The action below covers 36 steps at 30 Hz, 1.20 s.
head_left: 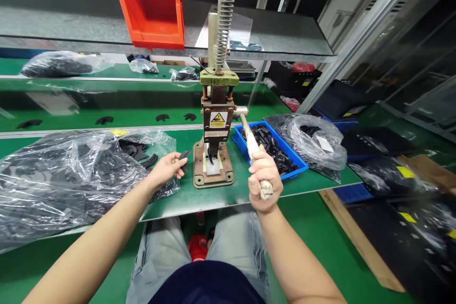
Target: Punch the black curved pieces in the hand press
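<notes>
My left hand (166, 168) pinches a small curved black plastic part (184, 155) between thumb and fingers, just left of the press base. Wrapped around the tape-covered press lever (251, 140) is my right hand (264, 178), low at the lever's end. The hand-operated arbor press (218, 123) stands upright in the middle, with a tall spring on top and a yellow warning label. Under its ram, a dark piece (211, 157) sits at a pale metal plate (213, 167); whether the ram touches it I cannot tell. Beside my left hand, a clear plastic bag (81, 171) spills black curved parts.
Right of the press, a blue tray (298, 169) holds many small black parts. Another plastic bag (320, 140) lies beyond it. A red bin (153, 33) stands on the shelf above. Several black curved pieces (104, 120) lie along the bench's back strip.
</notes>
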Tool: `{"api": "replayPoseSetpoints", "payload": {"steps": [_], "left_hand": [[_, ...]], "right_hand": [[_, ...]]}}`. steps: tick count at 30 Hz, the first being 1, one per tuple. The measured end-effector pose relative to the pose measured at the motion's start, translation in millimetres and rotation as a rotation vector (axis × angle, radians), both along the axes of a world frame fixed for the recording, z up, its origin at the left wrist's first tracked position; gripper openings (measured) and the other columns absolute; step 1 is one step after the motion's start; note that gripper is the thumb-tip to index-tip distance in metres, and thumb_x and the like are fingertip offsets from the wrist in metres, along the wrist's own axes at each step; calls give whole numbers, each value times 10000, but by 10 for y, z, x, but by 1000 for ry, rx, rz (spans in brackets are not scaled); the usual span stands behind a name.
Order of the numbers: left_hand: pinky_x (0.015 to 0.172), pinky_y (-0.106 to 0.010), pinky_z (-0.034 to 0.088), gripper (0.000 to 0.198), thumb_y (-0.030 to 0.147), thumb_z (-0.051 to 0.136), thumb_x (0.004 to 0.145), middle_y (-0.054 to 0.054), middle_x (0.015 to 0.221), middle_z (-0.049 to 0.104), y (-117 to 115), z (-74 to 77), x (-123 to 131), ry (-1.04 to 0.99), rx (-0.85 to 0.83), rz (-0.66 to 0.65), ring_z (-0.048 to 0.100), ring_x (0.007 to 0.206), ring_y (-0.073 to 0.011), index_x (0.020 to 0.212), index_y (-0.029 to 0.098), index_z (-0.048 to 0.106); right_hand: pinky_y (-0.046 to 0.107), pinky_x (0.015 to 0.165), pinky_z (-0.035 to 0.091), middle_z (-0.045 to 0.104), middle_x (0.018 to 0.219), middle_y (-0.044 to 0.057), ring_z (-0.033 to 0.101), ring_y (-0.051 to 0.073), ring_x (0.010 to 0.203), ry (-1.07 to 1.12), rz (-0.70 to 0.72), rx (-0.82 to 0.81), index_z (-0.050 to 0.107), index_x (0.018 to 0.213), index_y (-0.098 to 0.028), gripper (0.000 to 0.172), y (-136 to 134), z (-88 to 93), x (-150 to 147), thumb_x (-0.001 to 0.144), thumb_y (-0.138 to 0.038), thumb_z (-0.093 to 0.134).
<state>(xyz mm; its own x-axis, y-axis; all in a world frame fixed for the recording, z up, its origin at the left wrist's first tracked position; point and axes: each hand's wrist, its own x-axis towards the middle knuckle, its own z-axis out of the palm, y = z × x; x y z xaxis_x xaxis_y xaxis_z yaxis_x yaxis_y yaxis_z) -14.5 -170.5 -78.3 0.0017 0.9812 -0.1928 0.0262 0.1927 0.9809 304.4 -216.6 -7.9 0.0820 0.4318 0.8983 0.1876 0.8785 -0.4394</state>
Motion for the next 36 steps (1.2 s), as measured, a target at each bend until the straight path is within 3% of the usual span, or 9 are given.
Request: {"api": "replayPoseSetpoints", "payload": {"steps": [5, 13, 21, 29, 36], "left_hand": [[444, -213, 493, 547, 671, 853, 781, 38, 506, 636, 81, -7, 131, 82, -50, -91, 634, 428, -146, 871, 220, 558], [520, -244, 566, 477, 578, 863, 830, -4, 600, 700, 313, 137, 470, 56, -71, -162, 730, 540, -178, 889, 191, 592], [511, -245, 553, 416, 515, 863, 850, -13, 587, 702, 540, 29, 429, 182, -37, -224, 697, 506, -164, 873, 185, 609], [540, -261, 596, 429, 496, 888, 822, -5, 631, 708, 584, 94, 390, 201, -27, -289, 730, 558, -175, 901, 179, 610], [538, -238, 597, 433, 471, 899, 831, -29, 618, 725, 668, 107, 436, 146, -276, -293, 741, 560, -173, 861, 197, 564]], "right_hand": [[749, 1239, 451, 655, 892, 20, 692, 275, 1117, 2, -14, 7, 624, 884, -258, 90, 2, 7, -14, 947, -287, 681], [723, 1240, 464, 646, 869, 9, 697, 255, 1089, -6, -25, 31, 621, 871, -258, 91, 8, 20, -19, 950, -264, 667], [725, 1232, 470, 627, 839, 7, 691, 260, 1062, 40, -30, 35, 607, 851, -268, 126, 20, 13, -68, 958, -282, 671], [747, 1236, 455, 609, 826, 9, 684, 268, 1056, 61, -33, 20, 600, 849, -275, 129, 25, 0, -76, 952, -304, 673], [757, 1230, 458, 585, 814, 9, 681, 270, 1038, 95, -34, 25, 600, 853, -276, 137, 36, -21, -91, 950, -329, 681]]}}
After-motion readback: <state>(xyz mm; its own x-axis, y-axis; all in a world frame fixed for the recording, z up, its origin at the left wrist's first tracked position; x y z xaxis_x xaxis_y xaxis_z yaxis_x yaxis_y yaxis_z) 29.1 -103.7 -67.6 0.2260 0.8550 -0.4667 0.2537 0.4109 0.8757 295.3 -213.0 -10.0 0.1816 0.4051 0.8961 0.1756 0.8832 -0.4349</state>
